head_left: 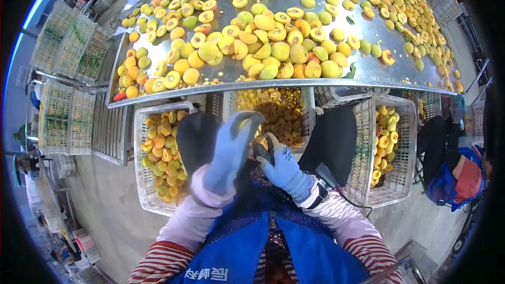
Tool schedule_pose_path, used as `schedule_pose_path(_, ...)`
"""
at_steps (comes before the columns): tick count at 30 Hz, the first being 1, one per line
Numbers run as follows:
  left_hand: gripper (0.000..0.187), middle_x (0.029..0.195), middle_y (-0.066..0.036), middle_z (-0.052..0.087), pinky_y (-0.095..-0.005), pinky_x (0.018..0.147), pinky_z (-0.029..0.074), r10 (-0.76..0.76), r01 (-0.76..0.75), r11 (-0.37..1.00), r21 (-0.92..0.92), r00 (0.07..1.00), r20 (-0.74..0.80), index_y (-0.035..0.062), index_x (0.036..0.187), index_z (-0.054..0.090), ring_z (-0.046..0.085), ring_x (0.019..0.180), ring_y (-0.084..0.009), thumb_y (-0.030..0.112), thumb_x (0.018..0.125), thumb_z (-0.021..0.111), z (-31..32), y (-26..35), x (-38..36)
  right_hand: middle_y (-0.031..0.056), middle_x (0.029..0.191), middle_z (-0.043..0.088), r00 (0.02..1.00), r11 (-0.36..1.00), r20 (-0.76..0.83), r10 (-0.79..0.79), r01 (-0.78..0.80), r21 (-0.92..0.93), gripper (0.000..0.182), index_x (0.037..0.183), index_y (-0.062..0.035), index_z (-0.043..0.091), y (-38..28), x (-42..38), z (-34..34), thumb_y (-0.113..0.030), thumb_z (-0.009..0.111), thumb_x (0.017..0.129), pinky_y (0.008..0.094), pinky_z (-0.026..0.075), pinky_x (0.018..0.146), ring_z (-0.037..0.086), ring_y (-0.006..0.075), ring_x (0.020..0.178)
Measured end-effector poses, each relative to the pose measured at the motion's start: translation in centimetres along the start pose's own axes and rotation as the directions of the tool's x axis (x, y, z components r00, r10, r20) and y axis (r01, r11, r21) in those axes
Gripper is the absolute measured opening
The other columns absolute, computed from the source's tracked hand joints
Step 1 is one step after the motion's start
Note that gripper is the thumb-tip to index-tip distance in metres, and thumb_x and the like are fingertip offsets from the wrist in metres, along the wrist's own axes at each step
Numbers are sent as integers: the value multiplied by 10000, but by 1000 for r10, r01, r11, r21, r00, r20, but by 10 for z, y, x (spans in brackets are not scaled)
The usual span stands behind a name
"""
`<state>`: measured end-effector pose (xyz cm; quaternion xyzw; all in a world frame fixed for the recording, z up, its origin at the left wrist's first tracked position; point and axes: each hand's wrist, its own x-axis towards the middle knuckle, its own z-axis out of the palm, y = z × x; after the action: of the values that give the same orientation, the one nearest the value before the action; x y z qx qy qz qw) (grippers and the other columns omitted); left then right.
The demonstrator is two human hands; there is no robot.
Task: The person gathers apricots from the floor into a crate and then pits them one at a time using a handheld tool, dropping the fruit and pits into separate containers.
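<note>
My left hand [229, 150], in a blue and grey glove, is raised over my lap with its fingers curled round a yellow fruit piece [243, 124], partly hidden. Close beside it, my right hand [288, 171], gloved alike, has its fingers closed; what they hold is too dark and small to name. Both hands are above the near side of a crate [310, 121] with pits and fruit bits between my knees. Beyond them, halved and whole yellow fruits [279, 50] lie heaped on a metal table [252, 85].
A white crate of fruit [141, 171] stands left of my legs, and another [407, 152] stands right. Stacked crates [68, 121] are at the far left. A seated person [455, 176] is at the far right. The table's raised metal edge crosses above my knees.
</note>
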<state>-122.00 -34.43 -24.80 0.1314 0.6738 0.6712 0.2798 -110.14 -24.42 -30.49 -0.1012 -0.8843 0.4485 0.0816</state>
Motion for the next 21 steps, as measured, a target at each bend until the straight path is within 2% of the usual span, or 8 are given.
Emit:
schedule_pose_path(4, 233, 1029, -85, 630, -242, 790, 444, 17, -14, 999, 38, 998, -60, -13, 1100, 572, 566, 920, -126, 92, 896, 529, 12, 15, -6, 239, 1051, 527, 974, 991, -185, -130, 128, -22, 530, 1277, 49, 377, -3, -3, 5, -147, 575, 826, 428, 429, 816, 529, 348, 972)
schedule_pose_path(7, 224, 965, -82, 637, -273, 762, 474, 155, -160, 987, -18, 974, -167, 6, 1093, 580, 587, 879, -150, 89, 893, 523, 22, -4, -4, 235, 1113, 527, 974, 941, -195, 113, -42, 335, 524, 1292, 39, 411, 19, 5, 19, -144, 613, 844, 378, 429, 874, 533, 324, 1014)
schedule_pose_path(9, 190, 840, -94, 635, -315, 646, 482, 424, -376, 876, 300, 899, -110, 13, 1042, 586, 600, 729, -180, 88, 879, 525, 25, 4, -6, 130, 994, 605, 938, 611, -180, 296, -41, 790, 422, 1181, 4, 495, 9, 25, 3, -140, 647, 814, 343, 452, 823, 570, 237, 932)
schedule_pose_path(12, 175, 822, -185, 618, -407, 629, 469, 410, -365, 781, 506, 912, 25, 15, 1004, 545, 610, 733, -350, 127, 870, 543, 14, 6, -6, 28, 940, 594, 953, 888, -239, 184, -57, 456, 394, 1127, -6, 522, -15, 38, -41, -153, 671, 793, 274, 452, 781, 526, 110, 858)
schedule_pose_path(15, 163, 832, -193, 618, -422, 644, 467, 462, -449, 547, 706, 866, 192, 22, 981, 526, 603, 771, -379, 147, 877, 535, -3, -5, -3, 32, 897, 600, 966, 806, -255, -35, 178, 564, 414, 1125, -16, 517, 6, 38, -23, -180, 686, 785, 253, 474, 669, 562, 104, 743)
schedule_pose_path(18, 173, 819, -196, 614, -417, 641, 464, 360, -333, 791, 513, 932, 50, 12, 972, 524, 599, 769, -386, 159, 881, 525, 2, 6, -4, 38, 823, 593, 989, 614, -3, 150, -91, 784, 388, 1113, -29, 513, -5, 29, -23, -183, 679, 798, 240, 459, 536, 552, 106, 598)
schedule_pose_path(19, 255, 888, -167, 594, -342, 636, 462, 271, -254, 856, 451, 962, 29, -8, 1080, 552, 581, 757, -251, 130, 866, 562, 0, 9, -7, 15, 775, 570, 980, 471, 76, 186, -157, 868, 334, 1097, -41, 518, -8, 25, -21, -184, 655, 828, 232, 444, 496, 530, 92, 556)
schedule_pose_path(21, 294, 922, -129, 598, -311, 682, 467, 422, -408, 858, 312, 906, 25, -22, 1127, 540, 571, 791, -202, 113, 866, 552, 7, 9, -11, -10, 720, 546, 948, 184, 187, 258, -238, 954, 280, 1077, -49, 524, -14, 26, -21, -194, 629, 862, 222, 433, 465, 514, 78, 528)
